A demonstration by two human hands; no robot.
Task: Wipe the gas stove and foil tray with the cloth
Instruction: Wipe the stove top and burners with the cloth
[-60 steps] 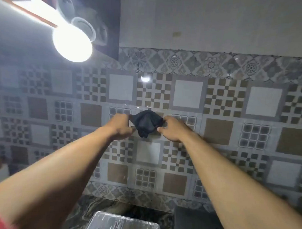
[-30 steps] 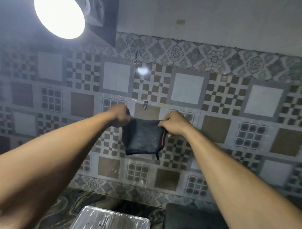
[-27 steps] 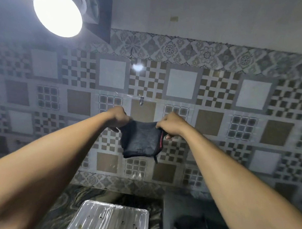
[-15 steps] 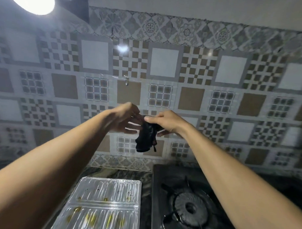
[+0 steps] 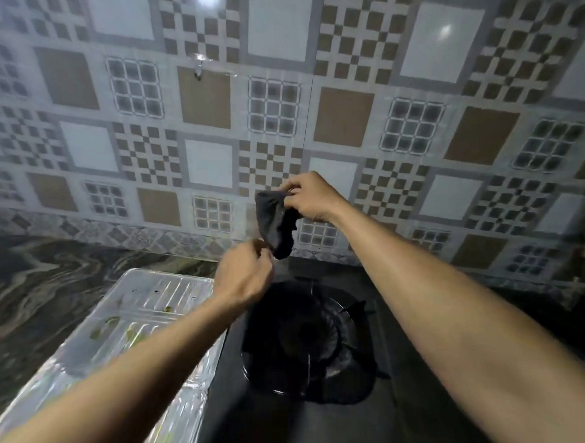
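A small dark cloth [image 5: 275, 224] hangs in the air above the back of the black gas stove [image 5: 344, 405]. My right hand [image 5: 310, 197] grips its top edge. My left hand [image 5: 243, 276] is lower, with its fingertips pinched at the cloth's bottom corner. The stove's single burner with its pan support [image 5: 308, 338] lies under my hands. Left of the stove sits the ribbed foil tray [image 5: 149, 302], with greenish-yellow food bits on it; my left forearm crosses over part of it.
A patterned tile wall [image 5: 271, 114] stands close behind the stove, with a small clear hook [image 5: 198, 70] stuck on it. The dark marbled countertop [image 5: 33, 285] stretches to the left of the tray.
The cloth came off the wall hook and moved down with both hands toward the stove. My view tilted down, so the tray and burner now show. My left hand dropped to the cloth's lower end.
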